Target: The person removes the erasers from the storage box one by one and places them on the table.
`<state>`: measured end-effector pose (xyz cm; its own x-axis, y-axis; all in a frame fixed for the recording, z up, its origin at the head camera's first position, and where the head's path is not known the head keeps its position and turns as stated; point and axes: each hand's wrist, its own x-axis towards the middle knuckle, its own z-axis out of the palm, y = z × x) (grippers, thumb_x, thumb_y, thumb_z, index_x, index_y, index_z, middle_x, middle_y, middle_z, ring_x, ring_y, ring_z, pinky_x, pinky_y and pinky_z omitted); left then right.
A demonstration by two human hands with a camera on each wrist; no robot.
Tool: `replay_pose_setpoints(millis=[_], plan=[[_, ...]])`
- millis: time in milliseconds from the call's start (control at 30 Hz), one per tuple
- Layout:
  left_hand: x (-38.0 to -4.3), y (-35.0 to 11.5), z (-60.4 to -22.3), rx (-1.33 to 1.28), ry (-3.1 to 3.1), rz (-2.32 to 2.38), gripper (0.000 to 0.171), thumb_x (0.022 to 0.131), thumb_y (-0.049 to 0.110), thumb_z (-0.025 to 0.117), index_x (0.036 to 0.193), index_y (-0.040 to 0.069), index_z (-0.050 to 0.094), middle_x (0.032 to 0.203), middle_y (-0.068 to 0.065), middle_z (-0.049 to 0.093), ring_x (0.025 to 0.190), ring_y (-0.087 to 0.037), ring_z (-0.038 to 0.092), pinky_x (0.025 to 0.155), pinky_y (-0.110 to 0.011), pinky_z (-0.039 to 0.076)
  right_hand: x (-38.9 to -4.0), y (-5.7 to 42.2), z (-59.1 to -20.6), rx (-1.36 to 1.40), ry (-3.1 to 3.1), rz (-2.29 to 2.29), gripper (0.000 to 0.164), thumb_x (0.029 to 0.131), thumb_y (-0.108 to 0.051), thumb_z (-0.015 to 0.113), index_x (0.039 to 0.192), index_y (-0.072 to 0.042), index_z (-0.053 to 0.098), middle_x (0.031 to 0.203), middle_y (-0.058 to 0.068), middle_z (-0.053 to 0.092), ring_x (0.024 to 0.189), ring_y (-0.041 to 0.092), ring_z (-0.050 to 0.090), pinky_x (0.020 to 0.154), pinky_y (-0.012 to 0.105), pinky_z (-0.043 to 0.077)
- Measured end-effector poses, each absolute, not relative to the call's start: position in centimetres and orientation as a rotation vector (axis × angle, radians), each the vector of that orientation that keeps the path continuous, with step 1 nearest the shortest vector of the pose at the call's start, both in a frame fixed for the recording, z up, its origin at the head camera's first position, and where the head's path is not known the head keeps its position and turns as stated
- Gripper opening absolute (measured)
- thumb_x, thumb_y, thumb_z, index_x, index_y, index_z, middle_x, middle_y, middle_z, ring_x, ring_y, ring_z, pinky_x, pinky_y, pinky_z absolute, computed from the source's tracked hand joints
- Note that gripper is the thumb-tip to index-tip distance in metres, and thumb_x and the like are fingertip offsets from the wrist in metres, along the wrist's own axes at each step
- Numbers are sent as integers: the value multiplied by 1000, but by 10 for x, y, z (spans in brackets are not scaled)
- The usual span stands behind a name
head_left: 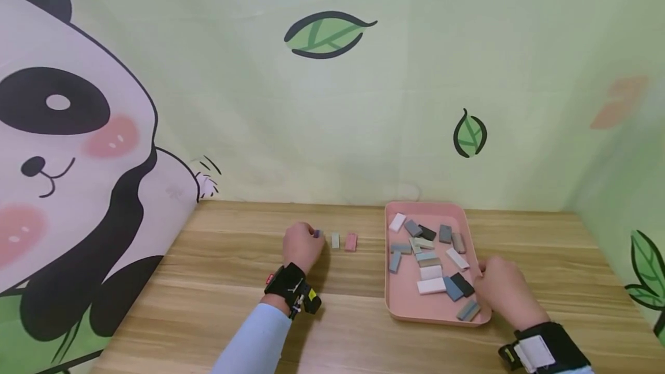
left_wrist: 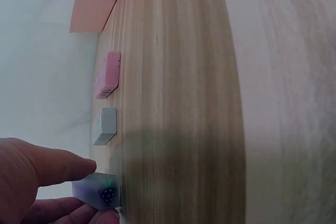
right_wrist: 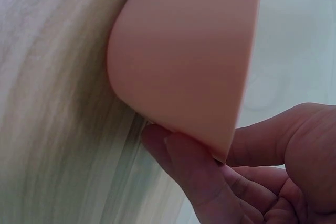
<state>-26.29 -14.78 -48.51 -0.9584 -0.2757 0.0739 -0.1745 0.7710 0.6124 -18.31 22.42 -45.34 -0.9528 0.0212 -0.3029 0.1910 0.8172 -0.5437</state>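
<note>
- A gap of table (head_left: 363, 328) is running between the pink block (head_left: 351, 242) and the pink tray (head_left: 405, 303).
- The tray's wall is barring low sideways passage; blocks (head_left: 431, 272) are crowding its middle.
- The right hand (head_left: 506, 290) is obstructing its right side.
- The pale grey block (head_left: 335, 240) is lying close beside the left hand (head_left: 302, 247).
- A backdrop (head_left: 395, 103) is closing off the rear.

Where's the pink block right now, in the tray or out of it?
Out of it. In the head view, the pink block lies on the wooden table, with a gap between it and the pink tray.
</note>
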Motion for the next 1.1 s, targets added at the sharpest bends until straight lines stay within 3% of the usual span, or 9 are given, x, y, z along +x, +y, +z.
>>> replay_pose_setpoints(millis=[367,600,733,833,967,1100], plan=[[-266,-151,-487,367,-2813,-908,23,82,23,68,65,9,64,61,-3,60,54,-19,52,47,-27,38,-183,223,-453,157,2734,-856,39,87,-7,50,120,12,53,97,22,60,68,18,59,51,28,46],[-264,-148,-481,365,-2832,-918,30,81,23,66,57,11,52,52,1,44,47,-16,42,42,-26,31,-183,225,-453,149,2742,-853,36,86,-6,50,118,12,54,96,21,60,68,19,58,51,28,46],[-258,-143,-466,309,-2827,-855,23,80,27,67,81,4,67,75,-7,65,64,-20,58,55,-33,47,-183,225,-455,148,2734,-857,36,87,-6,50,117,12,55,94,20,60,66,18,58,51,28,46],[-254,-136,-452,235,-2814,-814,41,81,33,68,108,2,66,106,-13,68,80,-22,63,70,-36,51,-183,224,-454,146,2729,-864,35,87,-6,50,117,12,55,92,20,60,66,18,59,51,28,46],[-249,-121,-434,96,-2780,-867,46,82,34,68,116,3,62,113,-14,65,82,-21,61,69,-34,50,-183,224,-454,147,2741,-859,33,87,-7,50,114,12,56,89,18,60,65,19,58,52,28,45],[-239,-101,-418,-20,-2755,-890,49,81,35,70,119,5,60,117,-13,61,105,-25,55,84,-38,49,-182,224,-456,150,2745,-864,33,87,-7,50,114,12,55,88,18,59,65,20,57,52,28,45]])
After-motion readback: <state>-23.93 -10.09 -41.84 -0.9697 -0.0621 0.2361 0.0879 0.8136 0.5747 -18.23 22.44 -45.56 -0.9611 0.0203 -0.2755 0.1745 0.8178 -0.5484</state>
